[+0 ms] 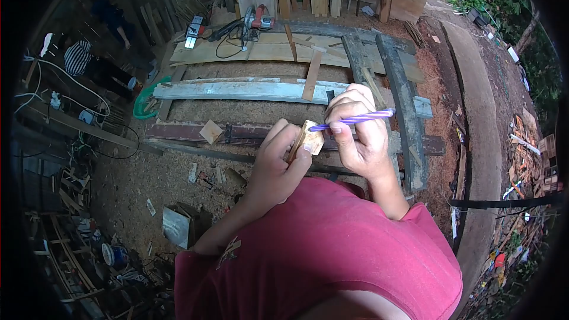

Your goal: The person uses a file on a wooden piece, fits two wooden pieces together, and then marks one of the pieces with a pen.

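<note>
My left hand [275,157] pinches a small pale wooden block [311,142] between thumb and fingers, in front of my chest. My right hand [363,142] grips a purple-and-white striped pen [376,116], its tip end at the upper face of the block. Whether the tip leaves a mark there is too small to tell. Below and beyond both hands runs a low frame of beams, with a dark reddish beam [189,132] nearest and a whitish beam [237,90] behind it. A small square wood piece [211,131] lies on the reddish beam, left of my left hand.
A red power tool [261,19] with a black cord and another power tool [194,32] rest at the far planks [267,47]. Dark crossbeams [398,95] stand right. Another person [83,59] in a striped top is at the left, near a green basket [142,105].
</note>
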Motion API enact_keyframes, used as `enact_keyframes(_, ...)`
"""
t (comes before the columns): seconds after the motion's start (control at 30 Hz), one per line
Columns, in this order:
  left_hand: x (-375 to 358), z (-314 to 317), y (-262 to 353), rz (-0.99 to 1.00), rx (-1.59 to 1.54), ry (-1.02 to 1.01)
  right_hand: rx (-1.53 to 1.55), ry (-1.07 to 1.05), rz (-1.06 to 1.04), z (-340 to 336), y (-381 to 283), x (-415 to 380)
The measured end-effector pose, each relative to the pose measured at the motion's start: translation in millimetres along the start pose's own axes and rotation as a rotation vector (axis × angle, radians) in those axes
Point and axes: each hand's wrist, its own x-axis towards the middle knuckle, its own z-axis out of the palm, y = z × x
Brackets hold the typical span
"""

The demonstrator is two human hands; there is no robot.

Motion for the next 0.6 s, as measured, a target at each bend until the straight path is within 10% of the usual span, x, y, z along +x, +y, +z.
enact_keyframes(0.6,7.6,-4.8,-9.9,-0.097,-0.033,-0.026,0.028,0.046,0.014,-2.2,13.6,8.5)
